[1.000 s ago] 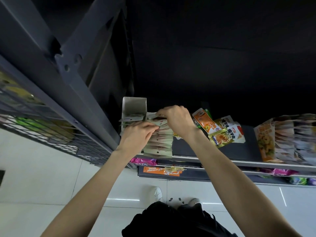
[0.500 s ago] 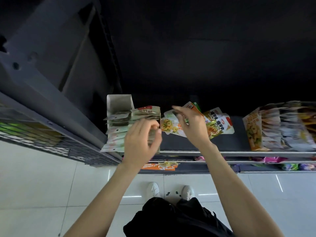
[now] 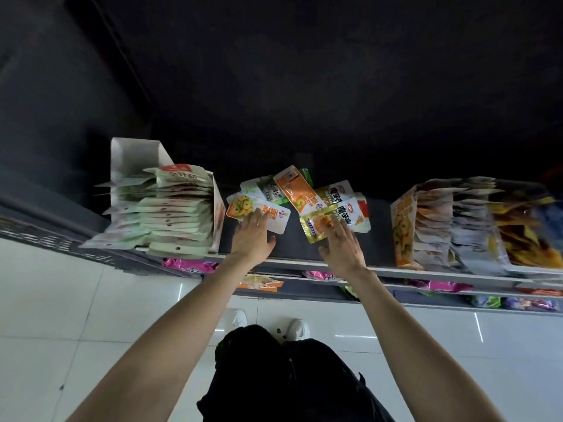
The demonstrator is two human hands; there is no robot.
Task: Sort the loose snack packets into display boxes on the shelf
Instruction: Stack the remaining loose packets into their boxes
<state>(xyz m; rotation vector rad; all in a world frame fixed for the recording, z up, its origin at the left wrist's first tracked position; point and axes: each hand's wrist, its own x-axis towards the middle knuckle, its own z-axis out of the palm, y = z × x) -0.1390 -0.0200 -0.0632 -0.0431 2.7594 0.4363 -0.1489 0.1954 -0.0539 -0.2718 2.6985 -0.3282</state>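
Observation:
A heap of loose snack packets point(image 3: 307, 197) lies on the dark shelf point(image 3: 292, 251) between two display boxes. My left hand point(image 3: 253, 239) lies flat, fingers spread, with its fingertips on a white and orange packet point(image 3: 253, 210) at the heap's left. My right hand point(image 3: 342, 246) is spread too, its fingertips touching a gold packet point(image 3: 315, 228). Neither hand grips anything. The white display box point(image 3: 134, 156) on the left holds a row of pale green packets point(image 3: 170, 214). The display box point(image 3: 402, 220) on the right holds orange, white and yellow packets.
The shelf's pale front edge point(image 3: 426, 274) runs below my wrists. Lower shelves point(image 3: 335, 292) carry pink and orange packets. A dark upright panel point(image 3: 61, 102) closes the left side. White floor tiles point(image 3: 91, 315) and my shoes point(image 3: 237, 318) show below.
Both hands have left the green packets in the left box and moved right to the loose heap. They now rest open on two packets. The view has shifted left.

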